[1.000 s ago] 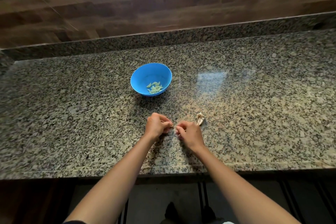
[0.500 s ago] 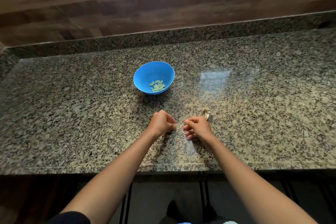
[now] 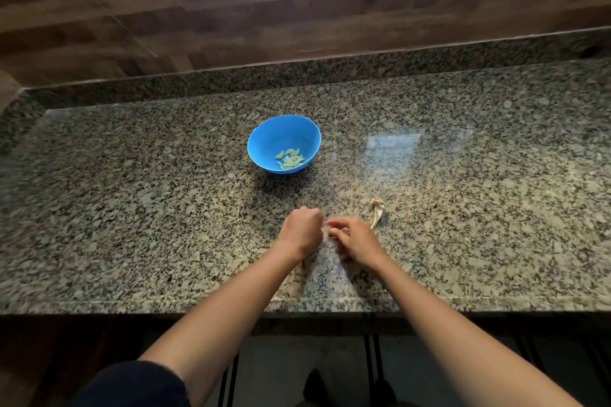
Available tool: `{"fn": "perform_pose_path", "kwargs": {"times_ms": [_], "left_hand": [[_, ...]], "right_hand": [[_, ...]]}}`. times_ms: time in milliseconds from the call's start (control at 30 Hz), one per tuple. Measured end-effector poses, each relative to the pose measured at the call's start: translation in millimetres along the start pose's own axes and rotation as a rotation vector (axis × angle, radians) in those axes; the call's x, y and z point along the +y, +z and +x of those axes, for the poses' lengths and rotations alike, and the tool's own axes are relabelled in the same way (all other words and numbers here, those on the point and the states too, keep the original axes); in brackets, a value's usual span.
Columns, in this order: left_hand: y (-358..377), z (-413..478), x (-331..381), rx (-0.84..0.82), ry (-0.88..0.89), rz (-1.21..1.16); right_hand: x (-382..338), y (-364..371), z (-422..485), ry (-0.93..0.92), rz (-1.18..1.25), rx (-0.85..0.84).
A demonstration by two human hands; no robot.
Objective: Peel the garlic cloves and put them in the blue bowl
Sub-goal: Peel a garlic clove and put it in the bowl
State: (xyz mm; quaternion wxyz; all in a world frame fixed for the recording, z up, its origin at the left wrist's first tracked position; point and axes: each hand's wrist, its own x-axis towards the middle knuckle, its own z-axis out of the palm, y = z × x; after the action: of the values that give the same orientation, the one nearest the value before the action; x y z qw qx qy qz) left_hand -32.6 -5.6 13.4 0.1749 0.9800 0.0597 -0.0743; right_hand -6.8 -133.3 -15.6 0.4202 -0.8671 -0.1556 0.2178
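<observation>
The blue bowl (image 3: pixel 264 145) stands on the granite counter and holds several pale peeled garlic cloves (image 3: pixel 290 158). Nearer the front edge, my left hand (image 3: pixel 302 230) and my right hand (image 3: pixel 355 239) meet with curled fingers. Between their fingertips shows a small pale bit, a garlic clove (image 3: pixel 325 231) with papery skin, blurred and mostly hidden. Both hands pinch it. A dry garlic stem and root piece (image 3: pixel 377 211) lies on the counter just right of my right hand.
The speckled granite counter (image 3: pixel 132 225) runs wide to both sides, with a raised granite back lip (image 3: pixel 330 71) under a wooden wall. The front edge (image 3: pixel 99 304) lies just below my wrists. A bright window reflection (image 3: pixel 393 145) shines right of the bowl.
My hands have stayed together on the clove, and their fingers have shifted slightly as they work the skin. The view has drifted a little. The bowl and stem piece have not moved.
</observation>
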Motion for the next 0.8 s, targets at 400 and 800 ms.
{"fn": "perform_pose_path", "kwargs": {"times_ms": [400, 800], "left_hand": [[-14, -22, -10, 0.039, -0.002, -0.509], [-14, -11, -21, 0.089, 0.160, -0.388]], "right_hand": [[-8, -11, -7, 0.052, 0.564, -0.257], [-8, -19, 1, 0.085, 0.485, -0.296]]}}
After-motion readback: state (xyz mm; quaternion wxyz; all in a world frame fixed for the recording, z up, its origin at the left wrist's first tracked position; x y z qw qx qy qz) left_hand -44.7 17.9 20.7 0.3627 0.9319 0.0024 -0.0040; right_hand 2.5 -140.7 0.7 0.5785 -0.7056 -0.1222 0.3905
